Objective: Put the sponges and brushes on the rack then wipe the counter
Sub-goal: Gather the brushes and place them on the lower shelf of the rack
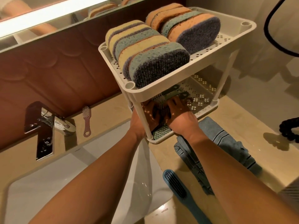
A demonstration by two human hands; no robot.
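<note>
Both hands are inside the lower tier of the white rack [176, 88], in the shadow under the upper tray.
- Left hand [139, 120]: partly behind the front post, fingers lost in the dark. Cannot tell whether it holds anything.
- Right hand [179, 116]: back of hand shows, fingers reach in among the brushes on the lower tier [172, 94]. Grip not readable.
- Those brushes are only partly seen: grey-green handles with hang holes, some bristles. A green one [161, 131] lies at the front edge below the right wrist. Count unclear.

Sponges [155, 50] stand on edge in two rows on the upper tray, filling most of it. The far row is partly hidden by the near one.

Still on the counter [113, 109]:
- Pink brush [86, 122] behind the sink [77, 183], near the faucet [40, 126].
- Blue brush [176, 186] at the sink's right rim, its handle cut off by the frame's bottom edge.
- Folded blue towel [226, 143], just beside the rack's front corner, partly under the right forearm.

The rack stands close to the right wall. A black cord [289, 130] is cut off at the right edge. There is bare counter between the towel and the cord.
</note>
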